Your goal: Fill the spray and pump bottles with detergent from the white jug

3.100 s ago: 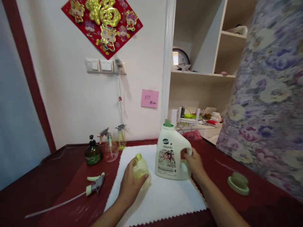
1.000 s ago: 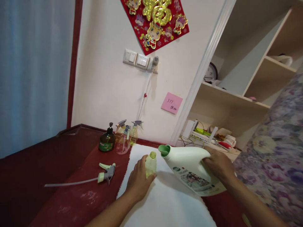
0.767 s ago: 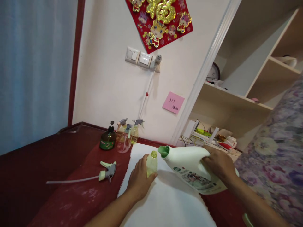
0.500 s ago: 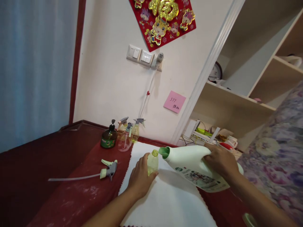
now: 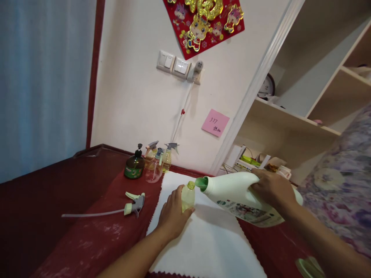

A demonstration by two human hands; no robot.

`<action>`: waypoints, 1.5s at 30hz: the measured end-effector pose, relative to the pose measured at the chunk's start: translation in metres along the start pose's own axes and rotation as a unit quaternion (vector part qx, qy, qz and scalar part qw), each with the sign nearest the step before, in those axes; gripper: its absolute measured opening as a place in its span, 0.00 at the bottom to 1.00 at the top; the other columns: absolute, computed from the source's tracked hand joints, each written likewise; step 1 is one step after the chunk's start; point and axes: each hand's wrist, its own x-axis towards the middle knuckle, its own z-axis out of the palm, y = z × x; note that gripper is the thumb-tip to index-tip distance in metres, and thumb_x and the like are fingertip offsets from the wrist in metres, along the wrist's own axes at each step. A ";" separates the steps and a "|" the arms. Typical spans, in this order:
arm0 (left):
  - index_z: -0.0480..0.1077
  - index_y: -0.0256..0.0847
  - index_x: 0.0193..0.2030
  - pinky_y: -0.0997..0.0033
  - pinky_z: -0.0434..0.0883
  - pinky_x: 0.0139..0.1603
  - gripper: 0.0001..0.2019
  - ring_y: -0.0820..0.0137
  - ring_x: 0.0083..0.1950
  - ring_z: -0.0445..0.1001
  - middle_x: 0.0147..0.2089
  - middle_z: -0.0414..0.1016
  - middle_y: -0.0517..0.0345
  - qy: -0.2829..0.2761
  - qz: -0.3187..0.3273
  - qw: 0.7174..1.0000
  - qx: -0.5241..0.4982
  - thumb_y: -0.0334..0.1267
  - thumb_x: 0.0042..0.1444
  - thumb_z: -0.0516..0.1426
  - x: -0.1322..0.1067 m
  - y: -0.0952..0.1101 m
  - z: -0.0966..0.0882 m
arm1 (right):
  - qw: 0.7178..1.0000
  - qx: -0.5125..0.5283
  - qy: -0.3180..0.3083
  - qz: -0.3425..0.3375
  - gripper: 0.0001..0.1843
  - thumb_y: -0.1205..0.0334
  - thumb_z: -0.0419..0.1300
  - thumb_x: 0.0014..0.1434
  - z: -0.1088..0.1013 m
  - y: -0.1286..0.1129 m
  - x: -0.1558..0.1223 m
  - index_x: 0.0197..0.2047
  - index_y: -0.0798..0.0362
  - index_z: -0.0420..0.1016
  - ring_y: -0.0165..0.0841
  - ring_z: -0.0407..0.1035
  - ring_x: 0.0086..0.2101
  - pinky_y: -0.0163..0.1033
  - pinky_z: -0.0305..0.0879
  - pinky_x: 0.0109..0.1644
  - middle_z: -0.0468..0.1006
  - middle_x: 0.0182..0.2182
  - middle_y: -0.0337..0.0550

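Holding yellow bottle [image 5: 188, 197], left; tilted jug [image 5: 232, 187], right; spout [image 5: 200, 183] beside bottle

A white cloth [image 5: 208, 247] with zigzag edges lies on the dark red surface [image 5: 87, 247]. Beside its back left corner, a pump bottle [image 5: 134, 166] and three spray bottles [image 5: 153, 174] stand close together; nearer, a spray head [image 5: 135, 205] lies sideways. A green lid [image 5: 309, 268] rests at right.

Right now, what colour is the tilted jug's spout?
The spout is green, best seen in the head view.
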 end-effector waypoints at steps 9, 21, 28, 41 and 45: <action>0.56 0.41 0.70 0.48 0.63 0.66 0.36 0.47 0.68 0.65 0.70 0.66 0.40 0.004 0.005 1.000 -0.004 0.42 0.55 0.57 0.000 0.000 0.000 | 1.000 -0.023 -0.007 -0.016 0.07 0.62 0.58 0.55 -0.006 -0.002 0.007 0.35 0.49 0.77 0.40 0.74 0.33 0.39 0.46 0.31 0.83 0.35 0.45; 0.52 0.41 0.72 0.54 0.60 0.69 0.36 0.52 0.70 0.63 0.71 0.63 0.42 -0.016 -0.008 0.999 0.031 0.42 0.57 0.57 0.000 0.003 -0.002 | 0.998 -0.057 0.009 -0.036 0.08 0.63 0.55 0.57 -0.021 -0.008 0.010 0.35 0.50 0.76 0.42 0.75 0.32 0.39 0.45 0.30 0.83 0.33 0.47; 0.51 0.39 0.72 0.54 0.62 0.67 0.37 0.51 0.69 0.63 0.71 0.62 0.41 -0.021 -0.005 0.999 0.039 0.43 0.57 0.57 0.000 0.003 -0.002 | 0.997 -0.065 0.002 -0.045 0.09 0.62 0.55 0.57 -0.025 -0.009 0.011 0.36 0.49 0.77 0.44 0.77 0.34 0.39 0.47 0.30 0.84 0.34 0.48; 0.51 0.41 0.72 0.55 0.61 0.67 0.37 0.52 0.70 0.63 0.71 0.62 0.43 -0.026 -0.009 0.999 0.040 0.44 0.57 0.57 0.001 0.003 -0.003 | 0.996 -0.069 -0.003 -0.050 0.13 0.61 0.54 0.57 -0.029 -0.008 0.018 0.42 0.48 0.78 0.46 0.77 0.39 0.39 0.48 0.31 0.85 0.39 0.47; 0.50 0.41 0.72 0.54 0.61 0.67 0.37 0.52 0.70 0.63 0.71 0.62 0.42 -0.023 -0.006 0.999 0.040 0.43 0.57 0.57 0.001 0.002 -0.002 | 0.996 -0.065 -0.001 -0.053 0.13 0.62 0.54 0.58 -0.028 -0.007 0.018 0.42 0.49 0.78 0.46 0.77 0.39 0.39 0.49 0.32 0.85 0.38 0.47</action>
